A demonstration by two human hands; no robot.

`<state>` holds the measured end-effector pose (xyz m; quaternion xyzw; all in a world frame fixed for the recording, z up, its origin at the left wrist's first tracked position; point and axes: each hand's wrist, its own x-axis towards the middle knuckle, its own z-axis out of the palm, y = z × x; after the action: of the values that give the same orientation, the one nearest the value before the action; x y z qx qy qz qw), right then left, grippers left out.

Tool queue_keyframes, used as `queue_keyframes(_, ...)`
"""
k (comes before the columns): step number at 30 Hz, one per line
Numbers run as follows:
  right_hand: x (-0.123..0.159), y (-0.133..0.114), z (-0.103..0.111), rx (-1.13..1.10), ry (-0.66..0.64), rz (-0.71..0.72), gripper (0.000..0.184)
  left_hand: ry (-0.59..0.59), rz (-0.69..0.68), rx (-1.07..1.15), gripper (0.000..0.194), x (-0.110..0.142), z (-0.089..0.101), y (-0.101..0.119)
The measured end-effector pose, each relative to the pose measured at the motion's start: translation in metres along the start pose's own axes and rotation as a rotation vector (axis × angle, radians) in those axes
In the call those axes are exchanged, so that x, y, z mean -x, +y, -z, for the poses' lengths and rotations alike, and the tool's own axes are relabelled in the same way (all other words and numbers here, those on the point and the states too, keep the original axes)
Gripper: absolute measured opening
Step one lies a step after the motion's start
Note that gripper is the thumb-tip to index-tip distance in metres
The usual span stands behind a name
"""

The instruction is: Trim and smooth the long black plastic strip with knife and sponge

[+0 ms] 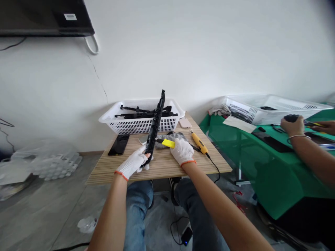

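My left hand (pixel 137 162), in a white knit glove, grips the lower end of a long black plastic part (pixel 155 125) that is tilted upward over the table. In my right hand (pixel 182 150), gloved the same way, is a yellow utility knife (pixel 168 143). Its blade points left and lies close to the black part; whether it touches cannot be made out. A grey cloth (pixel 180 135) lies just behind the knife. Similar black parts (pixel 138 115) fill some of the white basket (pixel 141 129) at the back of the table.
A black phone (pixel 119 144) lies on the wooden table (pixel 104 170) at left. At right are a corded yellow rotary tool (pixel 199 142) and a pale phone (pixel 185 122). Another person's hand (pixel 293 125) works at a green table (pixel 235 139) holding another white basket (pixel 246 111).
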<state>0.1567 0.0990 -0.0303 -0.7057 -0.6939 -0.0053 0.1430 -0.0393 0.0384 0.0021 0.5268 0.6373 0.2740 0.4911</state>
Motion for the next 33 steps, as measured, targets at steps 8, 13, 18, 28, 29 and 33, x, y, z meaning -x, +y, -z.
queue_keyframes(8, -0.003, 0.005, -0.001, -0.080, -0.084, 0.045, 0.032, 0.012, -0.049, 0.025, 0.062, 0.002, -0.002, -0.003)
queue_keyframes(13, -0.007, 0.016, -0.001, -0.307, -0.118, 0.041, 0.037, 0.022, -0.046, 0.043, 0.062, 0.003, -0.002, -0.003)
queue_keyframes(18, -0.010, 0.027, -0.011, -0.670, -0.117, -0.036, 0.043, 0.014, -0.018, 0.032, 0.061, 0.006, -0.001, 0.000)
queue_keyframes(28, -0.020, 0.026, -0.037, -1.194, 0.016, -0.029, 0.054, 0.009, -0.020, 0.042, 0.062, 0.004, -0.001, -0.003)
queue_keyframes(29, -0.019, 0.025, -0.034, -1.201, 0.016, -0.090, 0.053, 0.008, -0.014, 0.046, 0.063, 0.004, -0.001, -0.002)
queue_keyframes(33, -0.012, 0.027, -0.020, -1.175, -0.122, -0.081, 0.052, 0.021, -0.013, 0.047, 0.064, 0.004, 0.000, -0.003)
